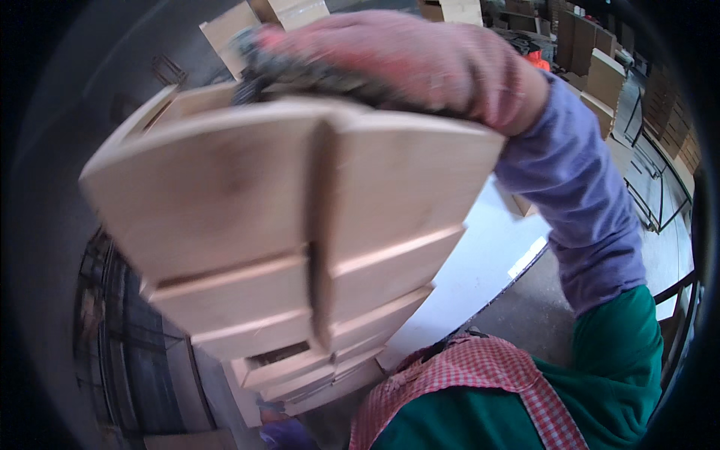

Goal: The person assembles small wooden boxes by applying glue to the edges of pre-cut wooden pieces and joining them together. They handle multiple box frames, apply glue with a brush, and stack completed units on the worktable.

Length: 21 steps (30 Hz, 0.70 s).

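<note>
Close in front of me stands a tall stack of pale wooden boxes [217,195], set in two columns side by side with a dark gap between them. My right hand [405,60], in a red and dark grey work glove, reaches across the top and grips the upper boxes; it is blurred by motion, and its fingertips go out of sight behind the far edge. Low down, my left hand [271,414], in a greyish glove below a purple sleeve, holds the bottom of the stack. Most of its fingers are hidden by the wood.
A white board or tabletop [457,277] lies behind the stack to the right. Dark metal racks [124,337] stand at the left. More wooden boxes [604,82] are piled at the far right, near a metal frame [660,195]. Cardboard-coloured boxes [296,11] show beyond my right hand.
</note>
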Each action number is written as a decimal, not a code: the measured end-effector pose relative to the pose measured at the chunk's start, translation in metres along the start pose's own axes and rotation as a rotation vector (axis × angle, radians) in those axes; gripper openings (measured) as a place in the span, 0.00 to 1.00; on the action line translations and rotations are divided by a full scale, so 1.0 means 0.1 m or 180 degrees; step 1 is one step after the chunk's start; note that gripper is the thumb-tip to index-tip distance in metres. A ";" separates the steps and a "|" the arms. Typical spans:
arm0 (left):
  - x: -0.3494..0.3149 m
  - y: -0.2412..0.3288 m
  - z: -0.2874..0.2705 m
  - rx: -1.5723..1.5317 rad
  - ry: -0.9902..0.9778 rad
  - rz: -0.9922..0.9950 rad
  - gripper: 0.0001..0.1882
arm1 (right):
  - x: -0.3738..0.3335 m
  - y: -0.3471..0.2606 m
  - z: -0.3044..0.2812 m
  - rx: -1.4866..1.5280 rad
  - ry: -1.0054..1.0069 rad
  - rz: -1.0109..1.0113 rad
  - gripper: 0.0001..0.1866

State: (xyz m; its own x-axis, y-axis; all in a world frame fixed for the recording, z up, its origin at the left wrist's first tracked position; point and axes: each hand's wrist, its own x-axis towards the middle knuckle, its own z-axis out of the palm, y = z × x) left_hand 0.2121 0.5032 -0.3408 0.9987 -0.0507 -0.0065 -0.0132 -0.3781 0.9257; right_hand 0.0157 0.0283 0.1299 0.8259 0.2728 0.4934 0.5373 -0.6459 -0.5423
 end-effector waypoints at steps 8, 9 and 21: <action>-0.35 0.01 -0.03 0.0084 0.0250 -0.0208 0.22 | -1.40 1.10 -0.42 -0.1438 0.0546 -0.1019 0.31; -0.38 0.01 -0.01 0.0112 0.0284 -0.0234 0.22 | -1.57 1.20 -0.43 -0.1260 0.0551 -0.0799 0.34; -0.30 0.12 -0.31 0.0515 0.0664 -0.0333 0.23 | -3.32 1.98 0.62 0.2376 0.1857 0.1600 0.34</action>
State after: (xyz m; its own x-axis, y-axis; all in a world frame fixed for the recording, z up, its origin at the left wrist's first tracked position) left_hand 0.1832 0.5288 -0.3182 0.9834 0.1813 -0.0055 0.0997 -0.5149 0.8515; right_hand -0.1413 -0.1464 -0.1834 0.8786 -0.4134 0.2392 0.2901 0.0638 -0.9549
